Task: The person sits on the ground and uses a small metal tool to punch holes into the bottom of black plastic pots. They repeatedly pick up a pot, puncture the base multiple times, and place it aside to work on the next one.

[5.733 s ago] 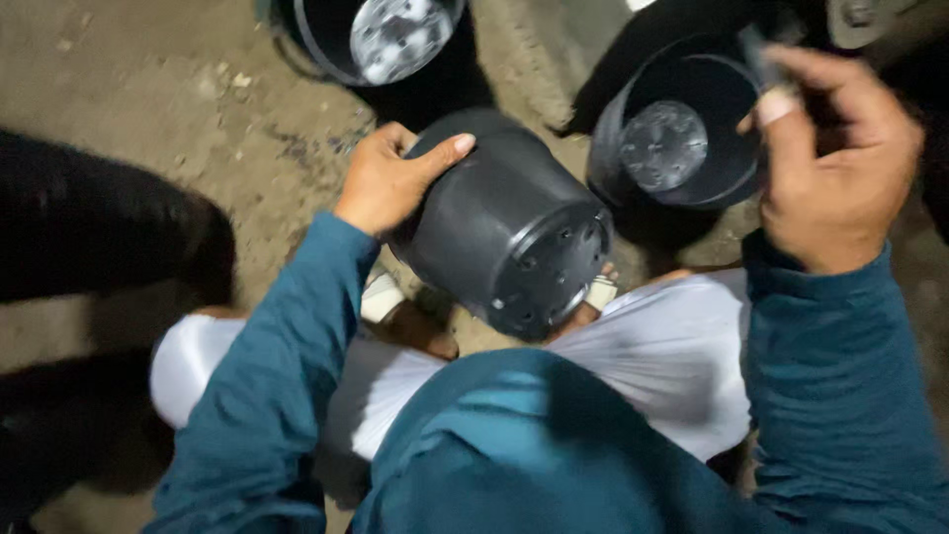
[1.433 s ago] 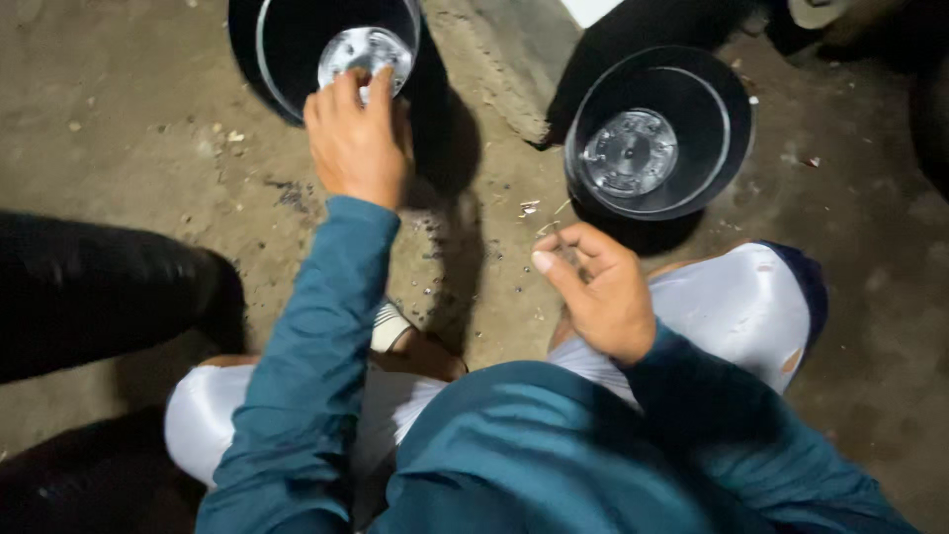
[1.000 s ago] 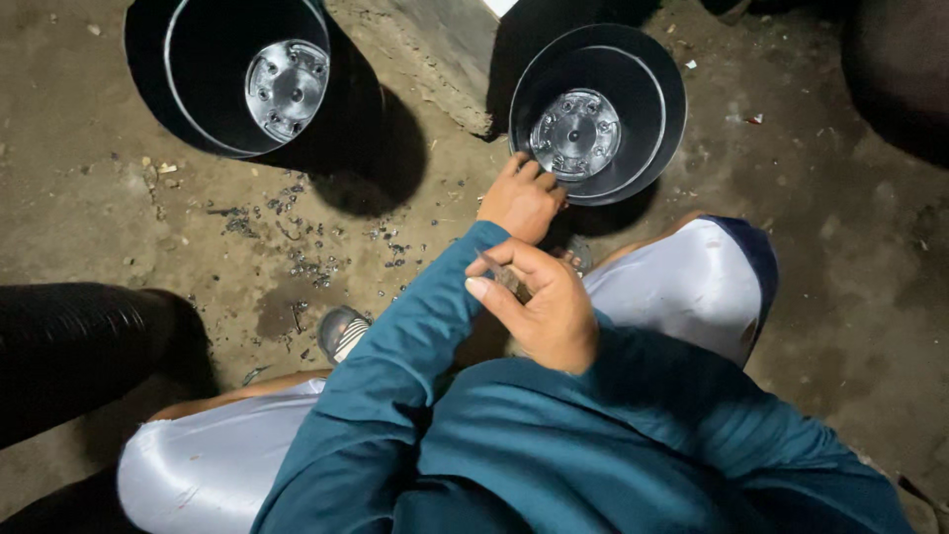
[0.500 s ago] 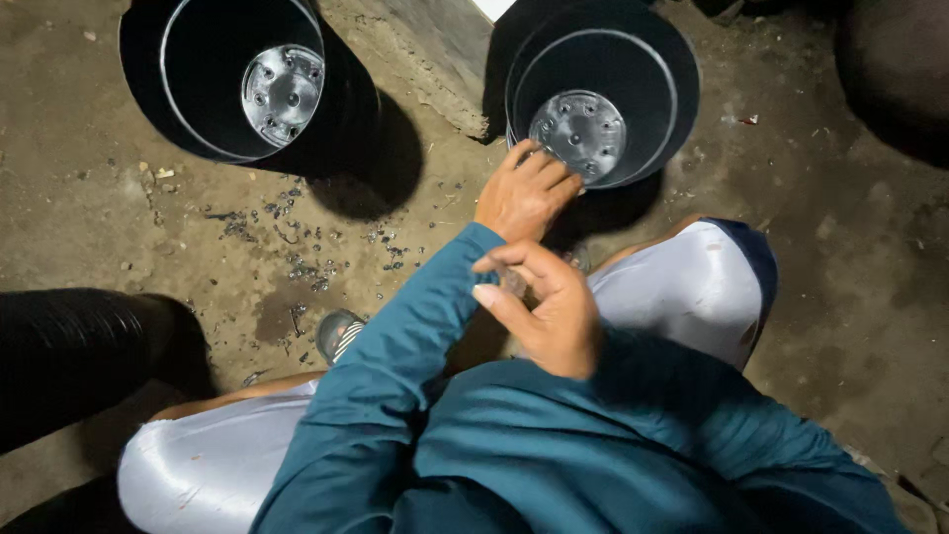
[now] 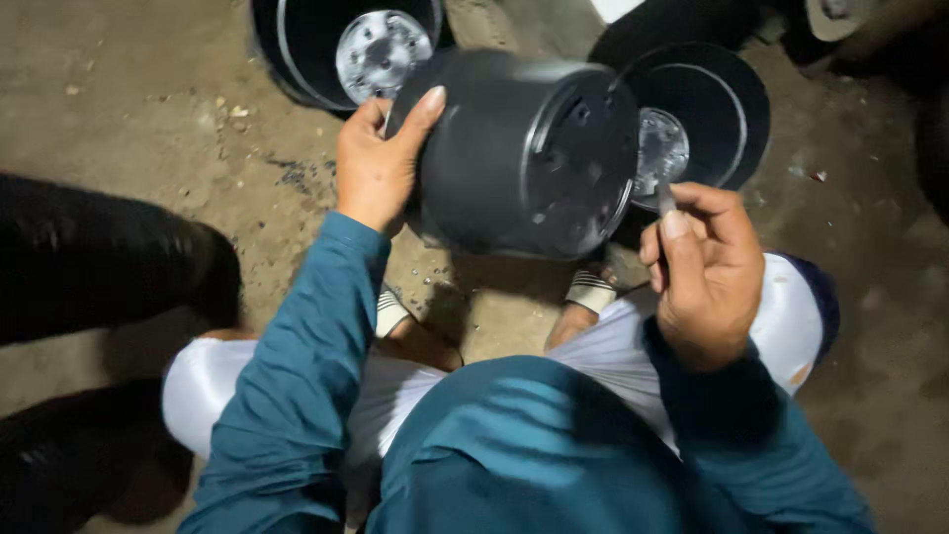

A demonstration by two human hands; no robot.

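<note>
- Pot (image 5: 524, 148), black plastic, is held on its side above the ground in front of the knees, its holed base turned toward the right hand.
- Left hand (image 5: 381, 163) clasps the pot's wall near the rim, thumb on top.
- Right hand (image 5: 707, 267) is closed around a thin dark tool (image 5: 664, 198), tip just beside the pot's base.
- Beyond on the dirt ground (image 5: 148, 89) stand two more black pots: one (image 5: 306, 40) at upper left, one (image 5: 727, 104) at right, each with a silvery disc inside.

Left hand (image 5: 381, 163) raised at arm's length, fingers spread and curled in a grip. Right hand (image 5: 707, 267) beside it, lower, fingertips pinched together.
</note>
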